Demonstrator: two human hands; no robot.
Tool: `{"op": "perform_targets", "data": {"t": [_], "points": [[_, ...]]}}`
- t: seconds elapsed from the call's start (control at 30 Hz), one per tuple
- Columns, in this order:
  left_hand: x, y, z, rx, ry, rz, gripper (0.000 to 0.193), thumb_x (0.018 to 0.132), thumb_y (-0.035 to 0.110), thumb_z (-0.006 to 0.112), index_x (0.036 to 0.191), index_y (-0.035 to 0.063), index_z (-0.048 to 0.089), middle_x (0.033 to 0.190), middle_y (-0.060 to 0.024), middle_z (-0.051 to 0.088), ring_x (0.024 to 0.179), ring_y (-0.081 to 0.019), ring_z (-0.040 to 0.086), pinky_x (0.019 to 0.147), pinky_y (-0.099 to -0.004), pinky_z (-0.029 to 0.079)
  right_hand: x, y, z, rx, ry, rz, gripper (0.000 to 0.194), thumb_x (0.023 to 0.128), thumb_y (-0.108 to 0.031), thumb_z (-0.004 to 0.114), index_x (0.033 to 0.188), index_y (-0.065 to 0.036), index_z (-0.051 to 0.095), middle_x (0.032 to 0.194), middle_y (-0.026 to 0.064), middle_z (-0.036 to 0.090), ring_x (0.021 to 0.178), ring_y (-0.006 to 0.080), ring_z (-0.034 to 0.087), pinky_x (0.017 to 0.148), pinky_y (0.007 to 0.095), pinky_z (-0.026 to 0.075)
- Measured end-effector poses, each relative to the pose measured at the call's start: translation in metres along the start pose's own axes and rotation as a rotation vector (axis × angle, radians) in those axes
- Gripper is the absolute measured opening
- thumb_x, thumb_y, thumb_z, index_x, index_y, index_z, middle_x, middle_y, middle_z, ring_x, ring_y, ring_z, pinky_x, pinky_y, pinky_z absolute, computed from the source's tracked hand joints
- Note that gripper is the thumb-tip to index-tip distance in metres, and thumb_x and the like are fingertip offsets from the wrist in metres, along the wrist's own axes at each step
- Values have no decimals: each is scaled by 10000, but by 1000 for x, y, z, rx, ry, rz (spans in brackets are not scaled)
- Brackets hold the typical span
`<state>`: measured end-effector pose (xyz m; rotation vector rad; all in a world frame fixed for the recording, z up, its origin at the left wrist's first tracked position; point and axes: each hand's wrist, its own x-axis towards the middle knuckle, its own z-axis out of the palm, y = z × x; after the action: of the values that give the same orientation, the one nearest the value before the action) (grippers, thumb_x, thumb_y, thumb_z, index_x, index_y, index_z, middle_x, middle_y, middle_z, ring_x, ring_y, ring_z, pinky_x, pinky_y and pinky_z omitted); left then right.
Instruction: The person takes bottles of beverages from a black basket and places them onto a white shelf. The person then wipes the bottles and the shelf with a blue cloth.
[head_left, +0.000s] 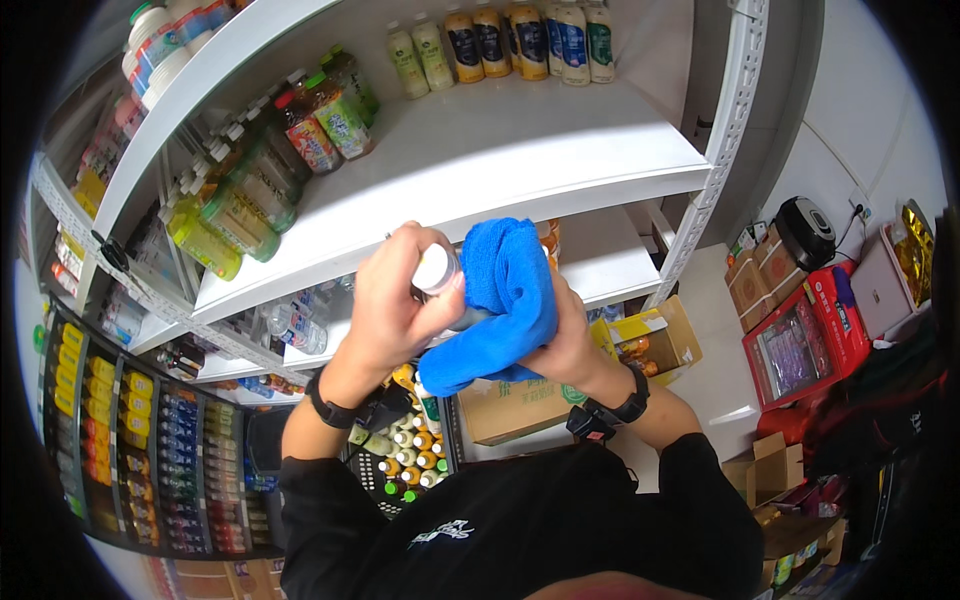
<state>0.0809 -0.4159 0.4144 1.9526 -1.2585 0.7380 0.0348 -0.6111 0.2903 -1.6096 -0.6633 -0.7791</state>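
Note:
My left hand (394, 300) grips a bottle by its neck, just under the white cap (435, 268). Most of the bottle's body is hidden behind the hand and a bunched blue cloth (504, 300). On the cloth's right side, my right hand (568, 337) clasps it against the bottle. Both hands are raised in front of the white metal shelf (510, 161). Below them, a black crate (367, 469) contains several drink bottles (409, 454) with white and green caps.
Bottled drinks (525, 41) line the shelf's back and left side. A cardboard box (517, 409) lies below my hands, with an opened carton (660, 337) to its right. A rice cooker (805, 232) sits on boxes at the right. A stocked drinks rack (161, 450) fills the lower left.

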Motion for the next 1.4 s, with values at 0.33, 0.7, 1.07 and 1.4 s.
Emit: {"op": "perform_targets", "data": {"t": [0.33,0.7,1.07,1.4], "points": [[108,-32,-14,40,55,-8,296,950,254,715,1043,-7,610,790,-67,634,665,-89,588,587,-256,480,28,59,-94,-859,50,-326,826,617,30,744,1409,-145,590,1272,183,661,1108,357,675,928,465,551],[226,-131,17,422,-285,42,382,1027,288,610,1275,2,563,860,-144,658,712,-210,647,639,-358,520,88,98,-172,-919,123,-92,671,776,-186,796,1399,-78,572,1151,158,692,1057,344,658,937,445,492],[298,-295,48,370,-288,-360,358,1020,253,569,1318,58,537,1117,-169,659,792,-249,701,607,-373,578,88,105,-178,-866,106,-110,713,691,-182,820,1357,-56,598,1172,135,655,1003,322,631,925,440,463],[349,-431,54,487,-315,-428,226,1026,220,572,1197,73,555,980,-191,697,616,-299,706,674,-473,567,83,112,-177,-964,80,-89,717,689,-187,848,1353,-70,603,1250,146,645,1097,336,633,972,472,449]]}}
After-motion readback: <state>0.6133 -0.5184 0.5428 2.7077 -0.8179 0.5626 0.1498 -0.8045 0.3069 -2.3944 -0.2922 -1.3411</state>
